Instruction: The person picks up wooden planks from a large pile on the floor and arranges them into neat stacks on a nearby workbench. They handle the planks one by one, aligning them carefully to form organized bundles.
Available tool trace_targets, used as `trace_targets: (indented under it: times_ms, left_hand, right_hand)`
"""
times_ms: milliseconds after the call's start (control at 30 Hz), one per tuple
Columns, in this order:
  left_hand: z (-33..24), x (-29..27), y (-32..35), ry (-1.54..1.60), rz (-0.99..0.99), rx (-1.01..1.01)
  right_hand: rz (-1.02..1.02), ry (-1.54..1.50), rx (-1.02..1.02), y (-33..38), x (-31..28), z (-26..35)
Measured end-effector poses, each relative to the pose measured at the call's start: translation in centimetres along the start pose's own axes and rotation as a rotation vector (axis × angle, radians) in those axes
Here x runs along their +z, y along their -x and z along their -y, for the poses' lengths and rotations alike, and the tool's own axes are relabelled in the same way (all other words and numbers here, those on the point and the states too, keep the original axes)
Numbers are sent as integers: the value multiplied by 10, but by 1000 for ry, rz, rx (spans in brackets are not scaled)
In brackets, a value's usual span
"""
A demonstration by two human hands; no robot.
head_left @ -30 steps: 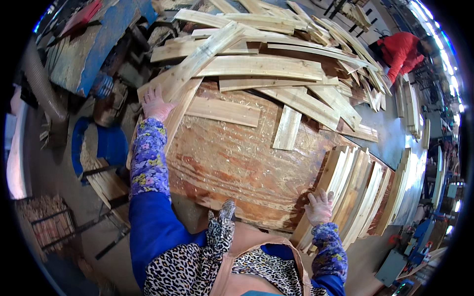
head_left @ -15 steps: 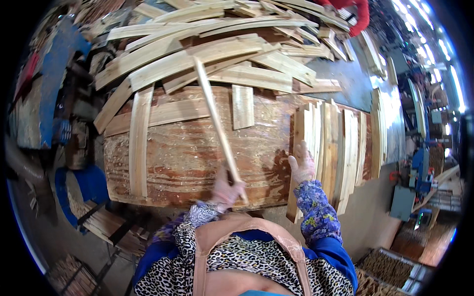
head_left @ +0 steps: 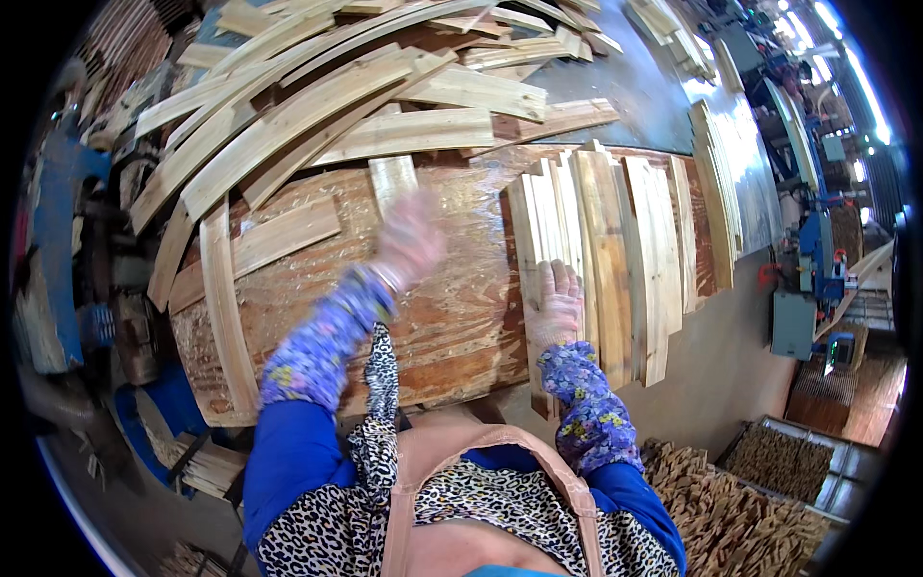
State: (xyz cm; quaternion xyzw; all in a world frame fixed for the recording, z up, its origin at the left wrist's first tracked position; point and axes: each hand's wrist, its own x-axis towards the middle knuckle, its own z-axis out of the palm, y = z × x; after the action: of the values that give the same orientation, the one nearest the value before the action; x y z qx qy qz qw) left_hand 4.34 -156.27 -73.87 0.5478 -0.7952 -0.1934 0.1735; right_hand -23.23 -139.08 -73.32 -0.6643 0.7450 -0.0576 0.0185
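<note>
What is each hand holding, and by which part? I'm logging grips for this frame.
Nothing is gripped. The right hand lies flat on the near ends of the upright wooden slats. The left hand is blurred above the board, apparently empty.

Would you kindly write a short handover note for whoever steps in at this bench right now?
Left hand: blurred in motion over the brown board, empty as far as can be seen.
Right hand: open, flat on the near ends of the aligned slats.
Things: a row of slats lies side by side on the board's right part; a loose pile of slats lies across the far side; a few single slats lie at the left edge.
Done: the right-hand row is laid.
Left: the loose pile is unsorted.
</note>
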Motion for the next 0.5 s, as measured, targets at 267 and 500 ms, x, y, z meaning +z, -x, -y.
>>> trace_targets:
  times_ms: [267, 500]
  left_hand:
    - [90, -49, -149, -698, 233, -47]
    - [-44, -110, -122, -249, 206, 150]
  right_hand:
    - [-44, -70, -20, -7, -10, 2]
    - [-86, -120, -10, -3, -5, -3]
